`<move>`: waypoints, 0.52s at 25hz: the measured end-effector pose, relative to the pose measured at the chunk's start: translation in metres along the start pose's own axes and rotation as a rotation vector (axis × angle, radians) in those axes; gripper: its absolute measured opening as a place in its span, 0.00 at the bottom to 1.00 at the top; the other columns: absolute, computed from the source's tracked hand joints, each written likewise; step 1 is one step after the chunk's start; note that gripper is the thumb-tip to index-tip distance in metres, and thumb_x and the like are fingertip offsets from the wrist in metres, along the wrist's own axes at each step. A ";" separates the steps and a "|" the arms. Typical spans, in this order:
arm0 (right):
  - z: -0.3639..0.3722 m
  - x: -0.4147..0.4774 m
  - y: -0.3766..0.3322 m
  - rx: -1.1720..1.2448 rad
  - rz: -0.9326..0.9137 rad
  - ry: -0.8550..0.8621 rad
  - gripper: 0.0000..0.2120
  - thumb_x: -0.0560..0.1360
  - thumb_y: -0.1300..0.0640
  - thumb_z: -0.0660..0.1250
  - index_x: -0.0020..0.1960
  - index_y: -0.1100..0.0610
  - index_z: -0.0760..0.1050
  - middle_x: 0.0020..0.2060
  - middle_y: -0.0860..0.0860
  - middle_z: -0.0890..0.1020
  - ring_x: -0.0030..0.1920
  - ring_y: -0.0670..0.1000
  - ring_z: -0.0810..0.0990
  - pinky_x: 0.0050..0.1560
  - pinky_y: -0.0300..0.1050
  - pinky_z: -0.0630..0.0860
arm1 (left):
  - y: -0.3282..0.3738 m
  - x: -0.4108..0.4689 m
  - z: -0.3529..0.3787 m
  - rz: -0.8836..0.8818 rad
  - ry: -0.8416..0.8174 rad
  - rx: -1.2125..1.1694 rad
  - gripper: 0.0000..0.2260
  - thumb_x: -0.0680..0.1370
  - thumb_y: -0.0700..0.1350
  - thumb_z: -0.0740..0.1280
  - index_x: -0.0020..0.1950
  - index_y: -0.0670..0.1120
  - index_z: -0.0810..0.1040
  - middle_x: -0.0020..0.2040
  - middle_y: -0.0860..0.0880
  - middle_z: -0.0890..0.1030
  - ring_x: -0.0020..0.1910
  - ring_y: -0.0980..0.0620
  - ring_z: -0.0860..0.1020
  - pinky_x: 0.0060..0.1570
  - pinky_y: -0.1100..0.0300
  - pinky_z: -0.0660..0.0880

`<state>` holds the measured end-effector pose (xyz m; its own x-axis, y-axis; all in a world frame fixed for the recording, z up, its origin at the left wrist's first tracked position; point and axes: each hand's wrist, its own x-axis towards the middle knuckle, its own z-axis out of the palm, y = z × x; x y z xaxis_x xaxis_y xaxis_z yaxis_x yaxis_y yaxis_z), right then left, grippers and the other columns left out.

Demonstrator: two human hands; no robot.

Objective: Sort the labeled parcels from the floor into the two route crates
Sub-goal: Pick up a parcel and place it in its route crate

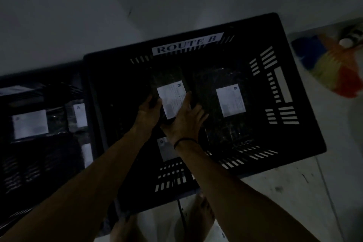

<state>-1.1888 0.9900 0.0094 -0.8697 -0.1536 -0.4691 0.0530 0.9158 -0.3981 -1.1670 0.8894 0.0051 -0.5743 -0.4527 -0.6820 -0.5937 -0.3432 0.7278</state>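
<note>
Both hands hold one dark parcel point(170, 92) inside the Route B crate point(294, 104); the left hand point(148, 112) and right hand point(186, 119) grip its near edges, label up so its B shows; it matches the B parcel point(229, 100) alongside; A-labelled parcels point(78, 116) sit in the left crate point(39, 163).

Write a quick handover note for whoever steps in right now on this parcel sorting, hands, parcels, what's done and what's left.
Left hand and right hand: both grip a dark parcel with a B label, lowered inside the Route B crate, not yet released.
Already in that crate: another B parcel to the right, and a third label partly hidden under the right wrist.
The crate on the left holds at least two labeled parcels; one label reads A.
Done: several parcels sorted.
Left: let go of this one. The floor pile is out of view, so check for any that remain.
</note>
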 end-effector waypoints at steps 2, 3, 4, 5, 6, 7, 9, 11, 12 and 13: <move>0.002 0.000 0.003 0.016 0.006 0.007 0.61 0.61 0.37 0.75 0.78 0.51 0.39 0.69 0.62 0.58 0.70 0.63 0.56 0.73 0.68 0.44 | 0.002 -0.004 0.000 0.017 -0.003 -0.003 0.16 0.83 0.44 0.60 0.71 0.43 0.70 0.64 0.44 0.77 0.61 0.46 0.78 0.55 0.54 0.79; 0.001 -0.001 0.004 0.018 0.005 0.018 0.61 0.61 0.37 0.75 0.78 0.51 0.38 0.69 0.62 0.57 0.70 0.63 0.55 0.73 0.69 0.46 | 0.003 -0.007 0.000 0.052 -0.015 0.001 0.15 0.83 0.43 0.61 0.70 0.42 0.71 0.63 0.45 0.77 0.60 0.47 0.78 0.55 0.54 0.79; 0.000 -0.002 0.006 0.025 0.005 0.027 0.62 0.60 0.37 0.76 0.78 0.50 0.37 0.69 0.61 0.57 0.69 0.62 0.55 0.72 0.69 0.49 | 0.005 -0.011 0.000 0.096 -0.028 0.005 0.14 0.83 0.42 0.61 0.69 0.41 0.71 0.62 0.46 0.78 0.58 0.49 0.79 0.55 0.54 0.79; 0.000 -0.005 0.007 0.039 0.007 0.037 0.63 0.60 0.37 0.76 0.78 0.50 0.36 0.69 0.61 0.57 0.69 0.61 0.55 0.72 0.68 0.52 | 0.006 -0.016 0.001 0.130 -0.034 0.004 0.14 0.83 0.40 0.61 0.68 0.41 0.72 0.59 0.47 0.79 0.55 0.53 0.80 0.54 0.56 0.79; 0.000 -0.008 0.007 0.058 0.005 0.051 0.63 0.59 0.36 0.76 0.78 0.49 0.36 0.69 0.60 0.57 0.69 0.61 0.56 0.71 0.68 0.54 | 0.006 -0.019 0.000 0.153 -0.024 0.004 0.13 0.82 0.39 0.61 0.67 0.42 0.72 0.57 0.48 0.79 0.53 0.56 0.80 0.53 0.60 0.79; 0.002 -0.010 0.004 0.072 0.004 0.059 0.63 0.59 0.36 0.75 0.78 0.49 0.36 0.69 0.60 0.58 0.69 0.61 0.57 0.70 0.67 0.57 | 0.005 -0.020 -0.001 0.169 0.001 -0.003 0.13 0.82 0.39 0.61 0.67 0.43 0.73 0.57 0.49 0.79 0.53 0.57 0.80 0.53 0.62 0.79; 0.006 -0.015 -0.007 0.081 0.012 0.020 0.63 0.59 0.34 0.74 0.77 0.47 0.35 0.70 0.59 0.58 0.69 0.62 0.58 0.69 0.67 0.58 | 0.000 -0.018 -0.005 0.132 0.087 -0.002 0.12 0.82 0.40 0.61 0.65 0.41 0.74 0.57 0.45 0.80 0.55 0.51 0.80 0.56 0.57 0.79; 0.015 -0.017 -0.017 0.081 0.025 -0.014 0.61 0.61 0.33 0.73 0.76 0.46 0.33 0.70 0.60 0.58 0.70 0.62 0.58 0.69 0.68 0.57 | -0.005 -0.011 -0.012 0.062 0.143 0.007 0.11 0.82 0.41 0.62 0.63 0.40 0.76 0.56 0.43 0.80 0.53 0.47 0.80 0.55 0.52 0.78; 0.018 -0.017 -0.020 0.063 0.030 -0.004 0.61 0.61 0.33 0.72 0.76 0.47 0.33 0.71 0.60 0.57 0.70 0.63 0.58 0.69 0.69 0.57 | -0.005 -0.008 -0.015 0.048 0.141 0.016 0.11 0.82 0.42 0.62 0.63 0.41 0.76 0.55 0.44 0.80 0.52 0.47 0.79 0.54 0.51 0.78; 0.018 -0.014 -0.020 0.037 0.035 0.016 0.61 0.61 0.33 0.72 0.76 0.47 0.34 0.71 0.61 0.58 0.70 0.63 0.58 0.69 0.69 0.56 | -0.008 -0.002 -0.015 0.048 0.122 0.042 0.12 0.82 0.42 0.62 0.64 0.41 0.75 0.56 0.43 0.79 0.54 0.47 0.79 0.54 0.50 0.78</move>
<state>-1.1684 0.9675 0.0095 -0.8746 -0.1157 -0.4709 0.1013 0.9061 -0.4108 -1.1531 0.8808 0.0017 -0.5313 -0.5656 -0.6307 -0.5917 -0.2851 0.7540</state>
